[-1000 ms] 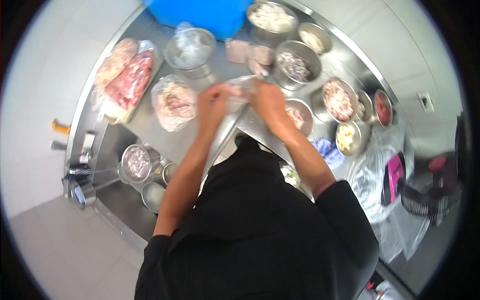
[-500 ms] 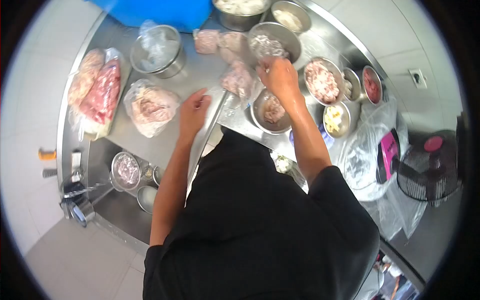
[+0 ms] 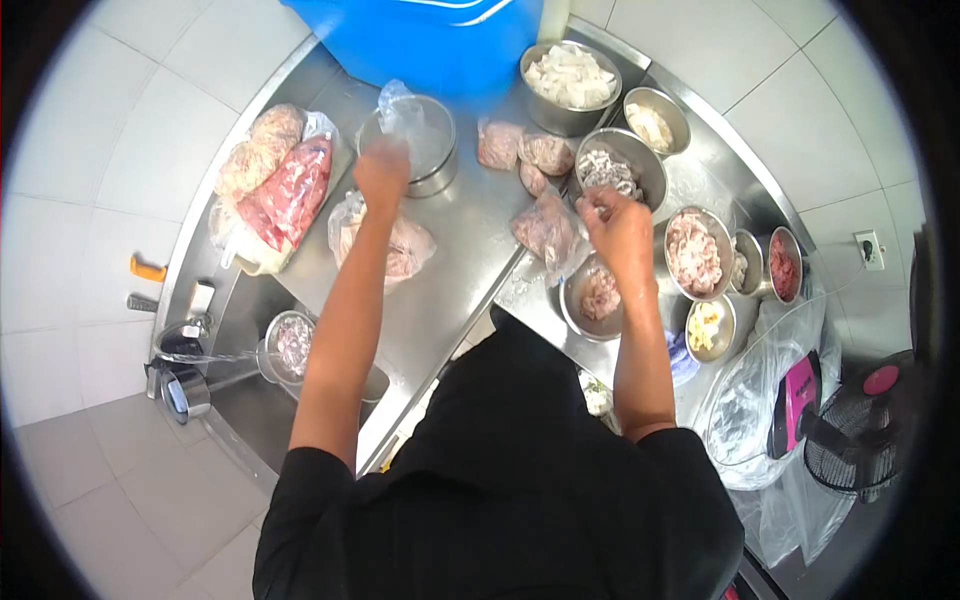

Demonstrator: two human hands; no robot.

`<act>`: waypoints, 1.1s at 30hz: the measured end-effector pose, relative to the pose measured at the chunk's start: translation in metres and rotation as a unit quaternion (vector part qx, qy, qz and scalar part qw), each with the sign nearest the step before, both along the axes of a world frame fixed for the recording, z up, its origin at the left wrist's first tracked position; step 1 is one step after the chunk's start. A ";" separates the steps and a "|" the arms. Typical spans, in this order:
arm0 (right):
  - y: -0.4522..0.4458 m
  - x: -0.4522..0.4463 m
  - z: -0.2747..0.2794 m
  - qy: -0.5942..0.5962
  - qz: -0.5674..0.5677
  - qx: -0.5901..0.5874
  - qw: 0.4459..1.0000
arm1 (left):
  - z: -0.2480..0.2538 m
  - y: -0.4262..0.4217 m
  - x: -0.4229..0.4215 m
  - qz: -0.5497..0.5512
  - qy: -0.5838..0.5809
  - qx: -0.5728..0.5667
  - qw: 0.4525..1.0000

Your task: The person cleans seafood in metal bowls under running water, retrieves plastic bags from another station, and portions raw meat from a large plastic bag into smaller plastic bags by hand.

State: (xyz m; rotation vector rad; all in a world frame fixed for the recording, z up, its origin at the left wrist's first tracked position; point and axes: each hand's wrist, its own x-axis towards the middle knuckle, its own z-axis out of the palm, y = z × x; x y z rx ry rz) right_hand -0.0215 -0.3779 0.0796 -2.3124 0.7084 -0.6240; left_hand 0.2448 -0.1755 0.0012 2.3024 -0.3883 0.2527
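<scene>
Mid-frame, the bagged meat (image 3: 546,230) slumps on the worktop (image 3: 460,260) — probably soft, weighty and slick, best taken by its loose plastic. Just right of it, the right hand (image 3: 618,228) has fingers curled in; whether they hold anything, I can't tell. Farther up, left of centre, the left hand (image 3: 383,172) is blurred — finger state unreadable — by a clear bag (image 3: 400,112), likely featherlight, in a metal pot (image 3: 438,178).

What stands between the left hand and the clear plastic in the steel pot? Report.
Nothing visible: the blurred left hand overlaps the steel pot at its near rim, and the clear plastic rises just beyond.
</scene>
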 end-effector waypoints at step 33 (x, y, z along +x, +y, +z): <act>0.187 0.142 -0.005 -0.090 0.300 0.326 0.892 | 0.011 0.118 -0.023 0.018 0.307 -0.572 0.760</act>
